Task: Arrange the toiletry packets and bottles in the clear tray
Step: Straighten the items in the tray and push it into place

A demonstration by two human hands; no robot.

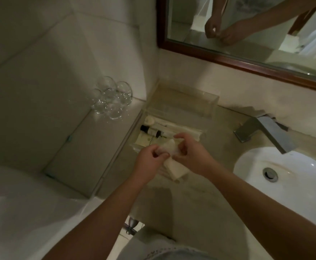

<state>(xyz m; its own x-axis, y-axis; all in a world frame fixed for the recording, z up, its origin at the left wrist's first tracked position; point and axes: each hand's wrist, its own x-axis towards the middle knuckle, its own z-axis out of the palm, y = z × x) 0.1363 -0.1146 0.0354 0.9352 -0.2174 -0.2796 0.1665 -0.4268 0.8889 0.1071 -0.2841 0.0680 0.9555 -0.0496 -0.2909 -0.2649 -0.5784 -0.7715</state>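
Observation:
A clear plastic tray (200, 133) lies on the beige counter against the left wall. Inside it are a small dark-capped bottle (149, 130), a second small bottle (158, 133), a round white container (149, 121), a cream box (146, 140) and long white packets (170, 127). Both hands hover over the tray's near end. My left hand (149, 162) and my right hand (189, 156) each pinch one end of a white toiletry packet (169, 149). Another white packet (176, 169) lies below the hands, partly hidden.
An empty clear box (183, 104) stands behind the tray at the wall. Several upturned glasses (112, 98) sit on the tiled ledge to the left. A metal faucet (266, 132) and white basin (284, 177) are on the right. A framed mirror (247, 34) hangs above.

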